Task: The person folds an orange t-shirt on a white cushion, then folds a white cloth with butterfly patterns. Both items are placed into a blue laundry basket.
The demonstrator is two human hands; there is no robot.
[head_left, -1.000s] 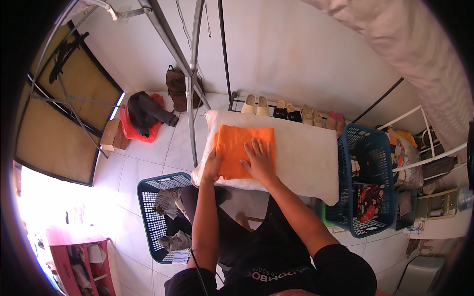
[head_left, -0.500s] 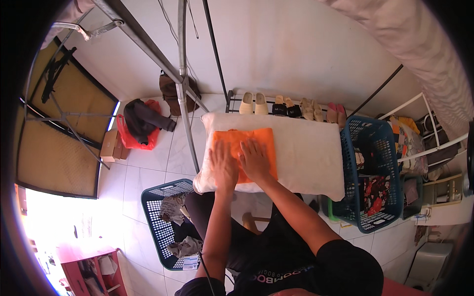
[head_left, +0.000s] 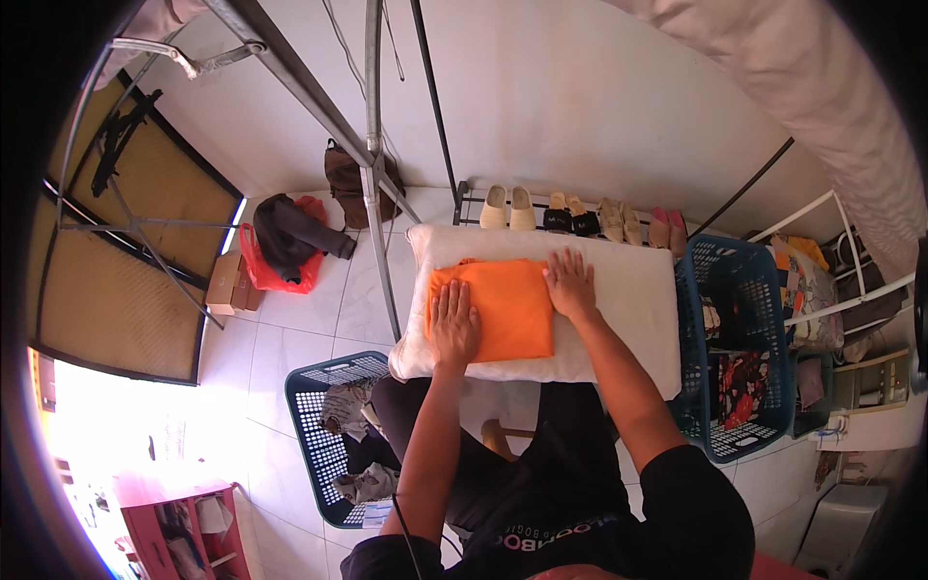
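**Two flat hands pressing a folded orange cloth on a white padded board**

While seen from above, looking down past a black shirt and two bare forearms: left hand (head_left: 454,324) spread flat, palm down, on the near left part of a folded orange garment (head_left: 503,307); right hand (head_left: 571,283) also open and flat, fingers spread, resting at the garment's far right edge, partly on the white padded surface (head_left: 628,300) beneath. Neither hand clenched, neither gripping anything, only pressing.

Orange garment folded into a neat rectangle, lying on the left half of the white pad, touching both palms.

Possible trouble, as a judgement only: uneven pressure from the two hands likely to skew the fold or push a crease out of line; soft padding underneath liable to give, letting the stack slide toward the pad's left edge, near the drop to the floor.

Around the pad: dark blue laundry basket (head_left: 333,435) with clothes on the floor to the left, just beside the knees; second blue basket (head_left: 735,348) with clothes on the right, touching the pad's end. Beyond the pad, a low rack of sandals and shoes (head_left: 580,213) against a pale wall. Slanted metal poles (head_left: 372,145) rising at the upper left, a brown bag (head_left: 346,179) behind them, a red bag with dark clothing (head_left: 285,246) on white floor tiles (head_left: 290,338). Bright sunlight at the lower left
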